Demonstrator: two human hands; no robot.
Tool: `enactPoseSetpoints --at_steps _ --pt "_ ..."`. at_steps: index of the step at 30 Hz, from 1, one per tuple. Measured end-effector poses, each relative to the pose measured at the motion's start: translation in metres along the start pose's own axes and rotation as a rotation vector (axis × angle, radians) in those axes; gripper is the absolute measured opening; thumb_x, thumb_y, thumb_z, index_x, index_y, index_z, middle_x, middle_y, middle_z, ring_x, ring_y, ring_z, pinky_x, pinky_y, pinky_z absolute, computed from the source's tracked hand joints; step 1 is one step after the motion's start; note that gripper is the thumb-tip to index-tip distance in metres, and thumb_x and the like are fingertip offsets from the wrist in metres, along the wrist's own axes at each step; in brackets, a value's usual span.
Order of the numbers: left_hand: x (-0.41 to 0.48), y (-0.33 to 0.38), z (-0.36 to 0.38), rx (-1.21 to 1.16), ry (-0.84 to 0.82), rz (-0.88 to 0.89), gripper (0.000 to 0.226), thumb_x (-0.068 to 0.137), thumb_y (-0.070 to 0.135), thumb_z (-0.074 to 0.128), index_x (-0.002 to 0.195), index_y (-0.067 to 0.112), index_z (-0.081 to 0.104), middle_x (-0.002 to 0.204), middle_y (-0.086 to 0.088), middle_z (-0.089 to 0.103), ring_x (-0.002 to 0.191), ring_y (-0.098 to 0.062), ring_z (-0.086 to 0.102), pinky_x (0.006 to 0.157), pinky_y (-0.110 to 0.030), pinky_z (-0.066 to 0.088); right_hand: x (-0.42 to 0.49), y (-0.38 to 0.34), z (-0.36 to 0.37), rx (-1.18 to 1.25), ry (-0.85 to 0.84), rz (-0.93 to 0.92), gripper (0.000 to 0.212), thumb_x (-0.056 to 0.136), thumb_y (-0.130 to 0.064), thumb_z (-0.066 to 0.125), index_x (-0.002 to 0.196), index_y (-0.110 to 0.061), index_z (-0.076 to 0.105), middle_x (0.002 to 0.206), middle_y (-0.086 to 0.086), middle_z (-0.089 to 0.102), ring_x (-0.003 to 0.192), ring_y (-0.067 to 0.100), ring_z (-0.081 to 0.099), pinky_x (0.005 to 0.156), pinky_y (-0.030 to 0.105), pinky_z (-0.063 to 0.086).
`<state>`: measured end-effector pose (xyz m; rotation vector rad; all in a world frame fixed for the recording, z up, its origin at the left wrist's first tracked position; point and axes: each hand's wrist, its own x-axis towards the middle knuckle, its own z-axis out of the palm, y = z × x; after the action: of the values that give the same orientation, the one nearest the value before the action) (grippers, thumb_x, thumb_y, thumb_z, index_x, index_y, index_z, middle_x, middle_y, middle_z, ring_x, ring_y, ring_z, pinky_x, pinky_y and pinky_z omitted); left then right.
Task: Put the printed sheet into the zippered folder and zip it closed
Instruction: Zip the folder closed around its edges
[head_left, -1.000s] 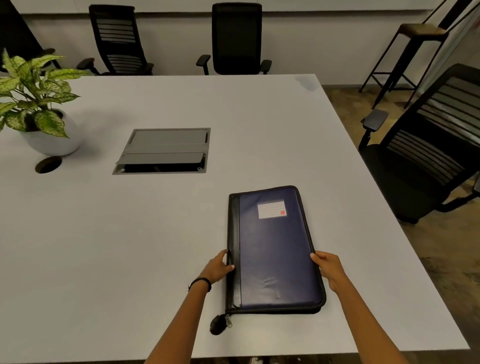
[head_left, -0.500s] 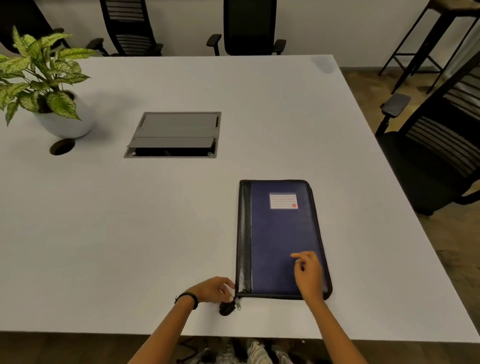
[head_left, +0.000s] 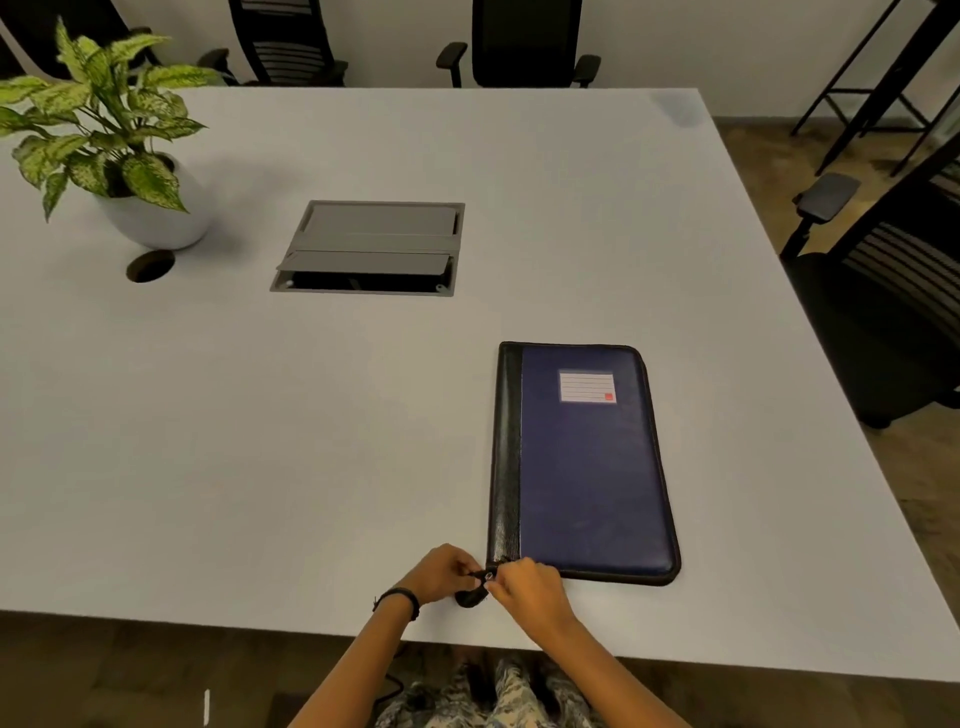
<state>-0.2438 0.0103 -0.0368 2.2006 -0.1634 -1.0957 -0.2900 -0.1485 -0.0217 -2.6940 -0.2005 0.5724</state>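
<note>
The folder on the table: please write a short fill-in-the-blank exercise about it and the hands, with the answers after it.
1. The folder lies flat and ____ on the white table.
2. Both hands, left and right, meet at the folder's near ____ corner.
3. The label on the cover is white with a small ____ mark.
4. The plant stands in a ____ pot.

Answers: closed; left; red; white

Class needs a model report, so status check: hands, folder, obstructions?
Left hand and right hand pinching at zipper pull. Folder flat, cover shut. Nothing blocking.
</note>
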Motion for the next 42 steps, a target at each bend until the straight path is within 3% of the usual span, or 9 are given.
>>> enactPoseSetpoints --at_steps 4,7,10,14,27,33,36,38,42 --pt "-0.001 -0.002 0.0 -0.008 -0.008 0.038 0.021 0.089 0.01 0.061 0.106 0.002 0.069 0.093 -0.003 0.06 0.084 -0.015 0.053 0.075 -0.013 0.042 0.002 -0.004 0.004 -0.17 0.021 -0.003 0.031 0.088 -0.04 0.055 0.087 -0.011 0.067 0.086 0.012 0.072 0.077 0.025 0.068 0.055 0.03 0.034" --pt "-0.002 -0.002 -0.003 0.005 -0.017 0.072 0.022 0.089 0.012 0.062 0.109 0.003 0.068 0.091 -0.001 0.059 0.069 -0.003 0.051 0.068 -0.004 0.038 -0.001 -0.01 0.0 -0.268 0.011 0.036 0.04 0.037 -0.043 0.089 0.035 -0.019 0.057 0.031 -0.003 0.055 0.028 0.004 0.05 0.029 0.014 0.023" --pt "-0.001 -0.002 -0.003 0.038 -0.003 0.098 0.023 0.089 0.016 0.063 0.108 0.004 0.069 0.093 -0.008 0.065 0.069 -0.003 0.052 0.072 -0.009 0.041 0.001 -0.009 0.005 -0.256 0.071 0.039 0.047 0.019 -0.033 0.091 0.025 -0.017 0.047 0.023 -0.002 0.045 0.019 0.003 0.04 0.024 0.009 0.021" --pt "-0.001 -0.003 -0.001 0.142 0.045 0.105 0.023 0.092 0.025 0.059 0.101 0.008 0.069 0.104 -0.013 0.071 0.082 -0.017 0.058 0.08 -0.027 0.046 -0.001 -0.013 0.006 -0.246 0.096 0.023 0.047 0.016 -0.031 0.091 0.024 -0.017 0.047 0.023 -0.001 0.045 0.019 0.004 0.04 0.025 0.008 0.021" --pt "0.004 -0.005 -0.01 0.313 0.056 0.162 0.023 0.093 0.031 0.055 0.1 0.014 0.068 0.103 -0.008 0.07 0.082 -0.017 0.058 0.073 -0.021 0.04 -0.005 0.003 -0.016 -0.146 0.093 0.098 0.071 0.018 -0.027 0.088 0.038 -0.022 0.02 0.022 0.0 0.032 0.023 0.003 0.019 0.042 0.019 -0.012" --pt "0.003 -0.002 -0.005 0.339 0.054 0.208 0.021 0.093 0.029 0.052 0.096 0.014 0.066 0.098 -0.008 0.07 0.075 -0.012 0.051 0.064 -0.016 0.036 -0.018 0.033 -0.017 -0.153 0.101 0.151 0.032 0.073 -0.015 0.064 0.054 -0.017 0.039 0.045 -0.004 0.028 0.048 0.01 0.043 0.039 0.021 0.011" --pt "0.003 -0.001 -0.007 0.347 0.05 0.219 0.021 0.094 0.028 0.051 0.096 0.013 0.066 0.094 -0.006 0.069 0.075 -0.01 0.049 0.06 -0.011 0.033 -0.023 0.053 -0.012 -0.077 0.03 0.198 0.024 0.089 -0.015 0.041 0.066 -0.014 0.046 0.062 0.003 0.047 0.062 0.016 0.048 0.053 0.028 0.032" --pt "0.003 -0.001 -0.009 0.345 0.04 0.21 0.022 0.093 0.028 0.052 0.095 0.012 0.066 0.086 0.001 0.062 0.075 -0.01 0.05 0.06 -0.009 0.032 -0.029 0.066 -0.016 -0.056 0.093 0.23 0.026 0.084 -0.012 0.051 0.059 -0.013 0.044 0.059 0.003 0.046 0.055 0.015 0.048 0.046 0.027 0.027" --pt "0.002 -0.004 -0.015 0.281 0.028 0.154 0.018 0.092 0.029 0.055 0.091 0.015 0.066 0.077 0.013 0.055 0.07 -0.005 0.05 0.063 -0.007 0.035 -0.044 0.093 -0.03 -0.115 0.219 0.227 0.069 0.031 -0.005 0.087 0.042 -0.021 0.021 0.038 -0.003 0.016 0.031 0.005 0.015 0.042 0.015 -0.01"
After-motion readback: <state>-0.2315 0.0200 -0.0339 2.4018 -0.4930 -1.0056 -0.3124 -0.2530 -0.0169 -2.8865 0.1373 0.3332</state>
